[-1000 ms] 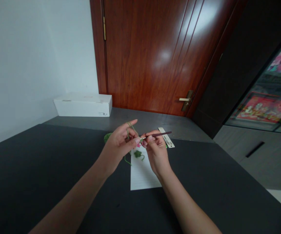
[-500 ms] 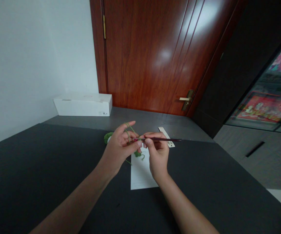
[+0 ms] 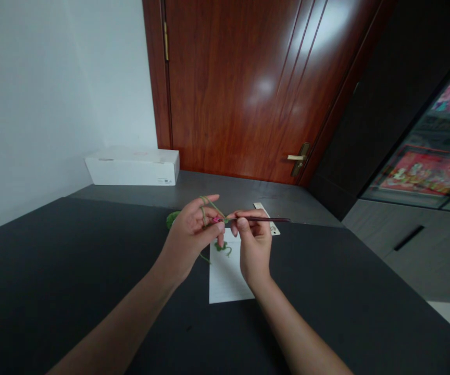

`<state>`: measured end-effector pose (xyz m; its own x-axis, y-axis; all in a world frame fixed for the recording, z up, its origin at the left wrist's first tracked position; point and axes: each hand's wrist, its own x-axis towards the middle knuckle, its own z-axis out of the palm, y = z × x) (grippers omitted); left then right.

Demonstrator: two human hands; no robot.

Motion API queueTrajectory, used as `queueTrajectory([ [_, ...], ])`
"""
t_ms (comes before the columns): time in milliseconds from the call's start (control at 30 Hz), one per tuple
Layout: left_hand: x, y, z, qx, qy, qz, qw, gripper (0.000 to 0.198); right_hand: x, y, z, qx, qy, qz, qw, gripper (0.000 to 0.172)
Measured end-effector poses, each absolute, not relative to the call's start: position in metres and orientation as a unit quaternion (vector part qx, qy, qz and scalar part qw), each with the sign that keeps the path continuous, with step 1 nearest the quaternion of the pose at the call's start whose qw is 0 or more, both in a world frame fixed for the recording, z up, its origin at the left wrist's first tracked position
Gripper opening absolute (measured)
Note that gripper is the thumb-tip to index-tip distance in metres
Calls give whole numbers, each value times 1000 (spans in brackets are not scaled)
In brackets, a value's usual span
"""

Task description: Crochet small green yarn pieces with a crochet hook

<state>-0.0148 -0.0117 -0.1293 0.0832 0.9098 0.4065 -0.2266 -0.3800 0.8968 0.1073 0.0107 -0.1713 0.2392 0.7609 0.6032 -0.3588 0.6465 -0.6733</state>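
Observation:
My left hand [image 3: 188,232] pinches a small crochet piece [image 3: 216,220], pink where it shows at the fingertips. Green yarn [image 3: 214,204] loops round its raised index finger and runs across to the hook. In my right hand [image 3: 254,242] is a dark-handled crochet hook [image 3: 270,219], held level, its tip at the work between both hands. A bit of green crochet [image 3: 221,246] with a curled tail shows just below the left fingers, over the paper. Partly behind the left hand sits a green yarn ball [image 3: 171,219].
A white sheet of paper [image 3: 228,281] lies on the dark tabletop [image 3: 150,323] under the hands. Beyond the right hand is a pale ruler-like strip [image 3: 274,229]. A long white box [image 3: 135,169] stands at the back left, before a brown door [image 3: 228,94].
The hook has risen slightly, and its tip has drawn to the right, a little away from the left fingertips. More of the pink piece shows. The yarn stretches straighter to the hook.

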Motion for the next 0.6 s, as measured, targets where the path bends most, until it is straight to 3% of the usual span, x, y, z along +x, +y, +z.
queueTrajectory([
  [600, -22, -7, -130, 537, 268, 628, 496, 34, 110, 10, -166, -150, -502, 379, 763, 8],
])
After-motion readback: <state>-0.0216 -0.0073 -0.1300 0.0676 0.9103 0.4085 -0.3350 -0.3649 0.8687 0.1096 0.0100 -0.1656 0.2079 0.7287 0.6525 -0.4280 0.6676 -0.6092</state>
